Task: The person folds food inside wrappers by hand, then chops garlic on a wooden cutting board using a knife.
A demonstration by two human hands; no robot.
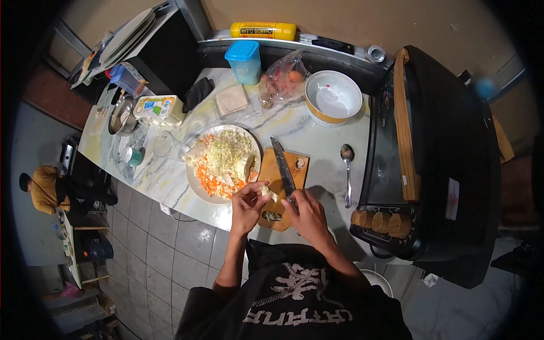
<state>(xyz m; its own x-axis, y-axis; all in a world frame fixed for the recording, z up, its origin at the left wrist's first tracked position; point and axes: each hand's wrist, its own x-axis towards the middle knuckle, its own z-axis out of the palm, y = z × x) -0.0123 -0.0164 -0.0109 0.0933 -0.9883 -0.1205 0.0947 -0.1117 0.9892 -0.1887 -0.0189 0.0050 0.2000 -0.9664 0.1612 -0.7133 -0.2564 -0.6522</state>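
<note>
Closely, left hand: the left hand (247, 207) is clamped, thumb and fingers pinching a small pale piece (265, 191).
Right hand: the right hand (307, 212) is wrapped round the handle of a knife (283, 165); the two hands work apart, with only a short gap between them.
Good technique: the step looks like trimming or peeling, so the person does well to keep the left fingertips behind the edge, grip the piece firmly and take light, short strokes with the part of the blade nearest the handle; keeping the piece over the wood would catch the scraps.
Pale piece: whitish and smooth-looking, partly covered by the fingers, with a thin flap sticking out toward the blade; it is held in the air by the near end of the board, and what food it is cannot be told for sure.
Blade: long and dark, spotted with light specks, its tip pointing away from the person; whether it touches the piece is unclear.
Cutting board: the wooden cutting board (298, 174) lies under the knife, with a slot at its near end and a light scrap (299, 163) near its far end.
Plate: just left of the board, a white plate (196, 186) carries a heap of pale shreds (229, 148) and orange bits (209, 184).
Tabletop, farther: a spoon (347, 170) lies to the right; beyond stand a bowl (334, 97), a clear bag (276, 79) and a blue-lidded tub (243, 63).
Background: another person (46, 190) is well apart, at the left.
</note>
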